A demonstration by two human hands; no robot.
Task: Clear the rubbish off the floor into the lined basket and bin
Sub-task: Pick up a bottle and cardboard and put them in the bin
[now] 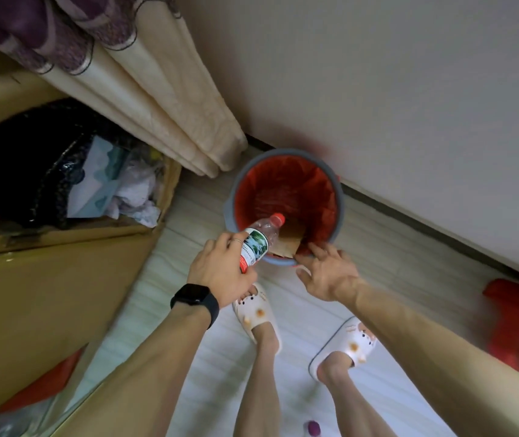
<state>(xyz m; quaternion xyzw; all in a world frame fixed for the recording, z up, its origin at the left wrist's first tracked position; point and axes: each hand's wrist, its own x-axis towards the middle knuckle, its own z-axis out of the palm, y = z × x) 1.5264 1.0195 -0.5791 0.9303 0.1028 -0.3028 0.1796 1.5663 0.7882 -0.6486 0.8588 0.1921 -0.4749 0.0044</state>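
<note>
At frame centre our left hand (220, 266) clamps the capped plastic bottle (259, 239), neck tilted over the red-lined basket (340, 200) to drop it in, while our right hand (327, 274), fingers spread, seemingly steadies the near rim.

I am seeing soft, even indoor light, the bin (341, 200) sharp at centre, the frame edges bending and blurring.
</note>
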